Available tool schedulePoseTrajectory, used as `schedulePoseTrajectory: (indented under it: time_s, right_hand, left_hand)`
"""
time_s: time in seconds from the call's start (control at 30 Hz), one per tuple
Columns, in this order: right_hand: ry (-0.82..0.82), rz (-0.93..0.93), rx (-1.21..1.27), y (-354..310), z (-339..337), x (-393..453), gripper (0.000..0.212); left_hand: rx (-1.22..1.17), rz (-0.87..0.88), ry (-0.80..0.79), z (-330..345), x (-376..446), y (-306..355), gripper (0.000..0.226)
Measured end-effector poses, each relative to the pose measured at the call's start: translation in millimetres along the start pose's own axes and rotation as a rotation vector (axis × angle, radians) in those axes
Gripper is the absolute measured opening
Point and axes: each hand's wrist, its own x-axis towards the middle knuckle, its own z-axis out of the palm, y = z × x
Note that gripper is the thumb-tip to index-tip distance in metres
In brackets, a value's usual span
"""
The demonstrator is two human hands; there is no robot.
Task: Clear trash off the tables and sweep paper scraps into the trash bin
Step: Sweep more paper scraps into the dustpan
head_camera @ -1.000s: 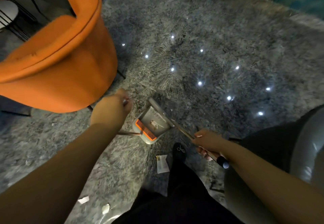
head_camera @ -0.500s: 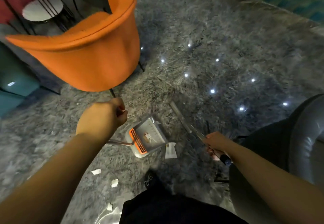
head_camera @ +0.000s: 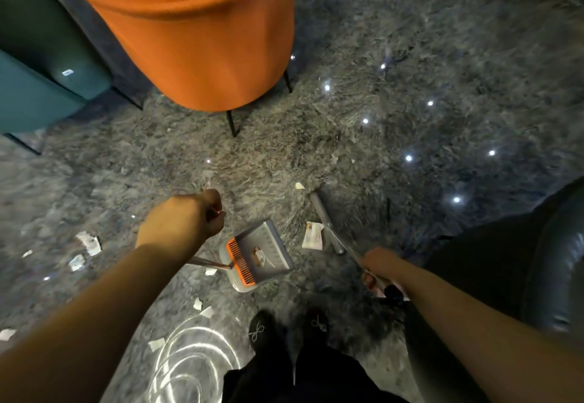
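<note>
My left hand (head_camera: 181,224) grips the metal handle of a grey dustpan (head_camera: 271,249) with an orange comb edge; the pan rests on the dark marbled floor with a small scrap inside. My right hand (head_camera: 380,265) grips the broom handle (head_camera: 325,219), which slants up and left to the broom head near a small scrap (head_camera: 299,185). A larger white paper scrap (head_camera: 313,236) lies on the floor between the pan and the broom. Several more scraps (head_camera: 88,242) are scattered on the floor to the left and near my feet.
An orange tub chair (head_camera: 196,39) on thin black legs stands ahead. A teal cabinet (head_camera: 34,86) is at the left. A black leather seat (head_camera: 553,260) sits close on the right. My black shoes (head_camera: 262,330) are just behind the dustpan.
The view has swung left and down, so the chair now sits at top centre. The broom has drawn back right of the paper scrap; the dustpan stays in my left hand.
</note>
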Motion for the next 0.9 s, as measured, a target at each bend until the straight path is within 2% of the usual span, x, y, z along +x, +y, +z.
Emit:
schedulePoseTrajectory:
  time_s: [0.2, 0.4, 0.63, 0.7, 0.83, 0.9]
  right_hand:
    - [-0.034, -0.072, -0.196, 14.0, 39.9, 6.4, 0.012]
    - [-0.142, -0.124, -0.287, 18.1, 84.9, -3.2, 0.013]
    - [-0.264, 0.038, -0.041, 1.5, 99.2, -24.9, 0.013]
    - [-0.259, 0.062, -0.009, -3.3, 100.7, -33.0, 0.018]
    - [-0.172, -0.109, -0.18, -12.0, 97.4, -53.3, 0.019]
    - [-0.132, -0.132, -0.17, -17.2, 89.3, -58.4, 0.016]
  left_hand:
    - [-0.026, -0.02, 0.014, 9.9, -2.1, -9.9, 0.015]
    - [-0.029, 0.011, -0.003, 15.0, -10.1, -5.8, 0.019]
    - [-0.063, 0.019, -0.006, 12.4, -15.4, -15.2, 0.019]
    - [-0.079, 0.017, 0.002, 11.9, -18.3, -19.7, 0.02]
    - [-0.121, -0.076, 0.044, 4.4, -16.9, -34.9, 0.015]
    - [-0.135, -0.129, 0.063, -1.3, -12.4, -42.6, 0.014]
